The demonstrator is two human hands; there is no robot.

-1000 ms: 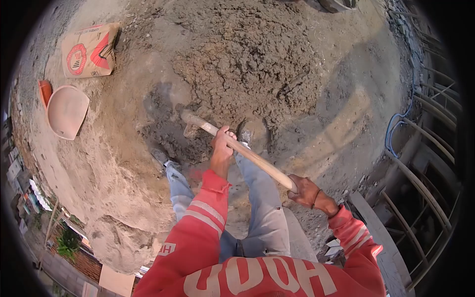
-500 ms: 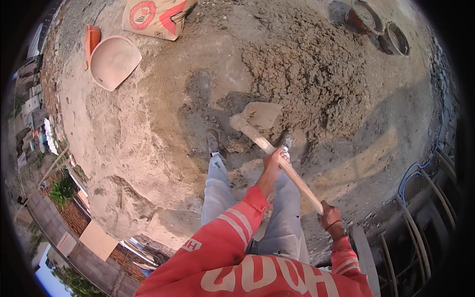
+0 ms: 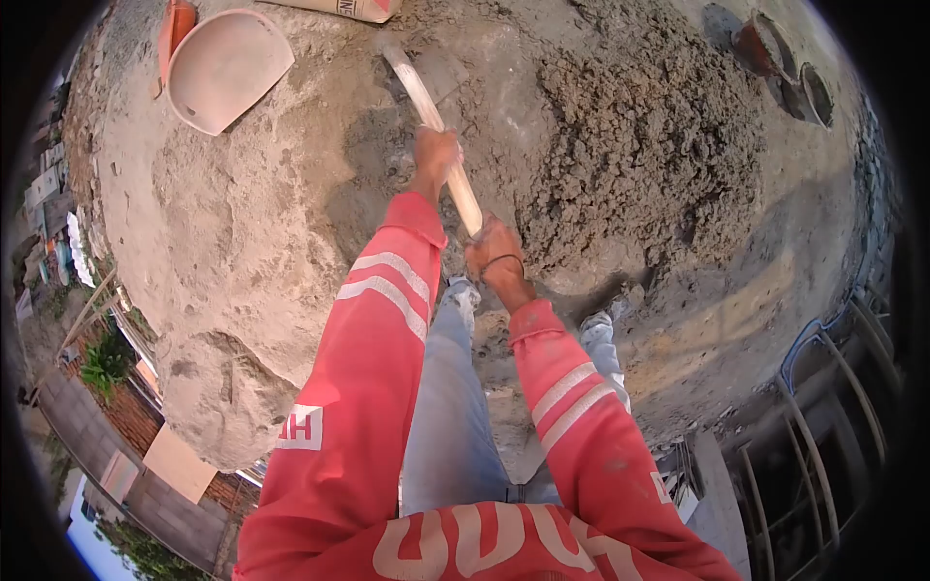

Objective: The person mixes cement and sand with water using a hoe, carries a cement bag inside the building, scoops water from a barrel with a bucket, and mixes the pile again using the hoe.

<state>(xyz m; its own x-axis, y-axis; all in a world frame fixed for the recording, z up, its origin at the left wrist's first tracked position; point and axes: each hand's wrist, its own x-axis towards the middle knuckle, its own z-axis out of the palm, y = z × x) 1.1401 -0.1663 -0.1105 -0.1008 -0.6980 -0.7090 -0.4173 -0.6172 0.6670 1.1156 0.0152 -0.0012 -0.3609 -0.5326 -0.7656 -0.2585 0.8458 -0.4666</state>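
Observation:
My left hand (image 3: pixel 436 155) is closed around the middle of the wooden handle of a hoe (image 3: pixel 415 89). Lower down, my right hand (image 3: pixel 496 254) grips the handle's near end; a dark band circles that wrist. The handle slants away from me to the upper left, over bare ground. At its far end the hoe's head is blurred and its blade is hard to make out. To the right of the handle spreads a heap of wet, lumpy mortar (image 3: pixel 649 145).
A pale, cut-open basin (image 3: pixel 228 73) and an orange container (image 3: pixel 176 39) lie at the upper left. A paper sack (image 3: pixel 354 8) shows at the top edge. Two buckets (image 3: pixel 765 48) lie at the upper right. Wooden poles (image 3: pixel 852 387) and a blue hose (image 3: pixel 802 339) line the right side.
The hoe has swung forward and to the upper left, away from the mortar's near edge. Both hands moved forward with it, my right hand coming in from the right. My feet have shifted.

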